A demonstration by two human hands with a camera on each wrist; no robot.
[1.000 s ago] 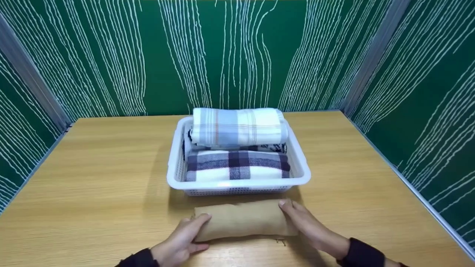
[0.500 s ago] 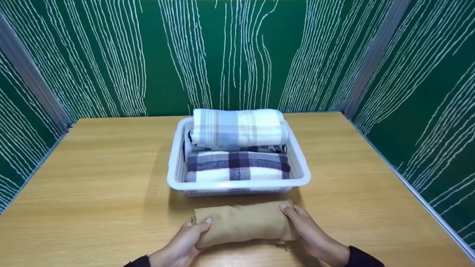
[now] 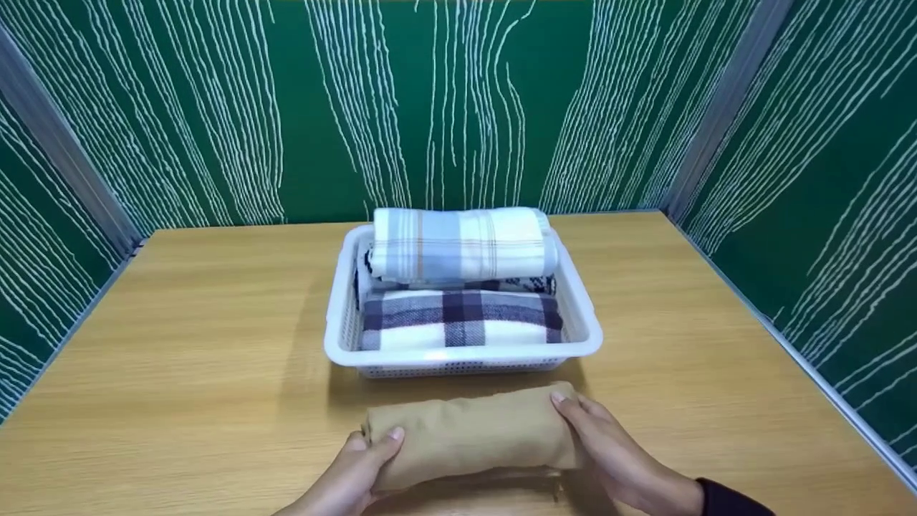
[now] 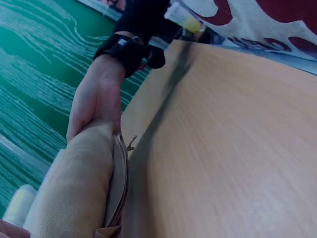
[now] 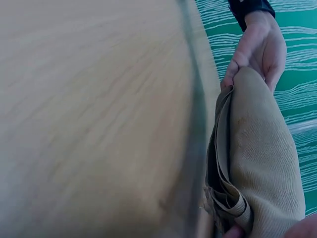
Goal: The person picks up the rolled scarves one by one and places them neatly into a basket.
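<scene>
A folded, rolled tan cloth (image 3: 476,437) is held between both hands in front of the basket, a little above the table. My left hand (image 3: 351,473) grips its left end, thumb on top. At the other end my right hand (image 3: 620,459) holds it the same way, fingers hidden underneath. Layered edges of the cloth (image 5: 225,163) show along its near side in the right wrist view. Loose threads (image 4: 131,144) hang from that edge in the left wrist view. Beyond it stands a white plastic basket (image 3: 466,356).
Inside the basket, a purple-and-white checked cloth (image 3: 462,319) lies at the front. A folded blue-and-white plaid cloth (image 3: 462,244) sits higher at the back, over a black-and-white patterned one (image 3: 526,284). Green panels (image 3: 322,143) with white streaks surround the wooden table (image 3: 179,358).
Both hands have raised the tan cloth slightly. Its left end has shifted left and towards me, its right end to the right. The basket stays put.
</scene>
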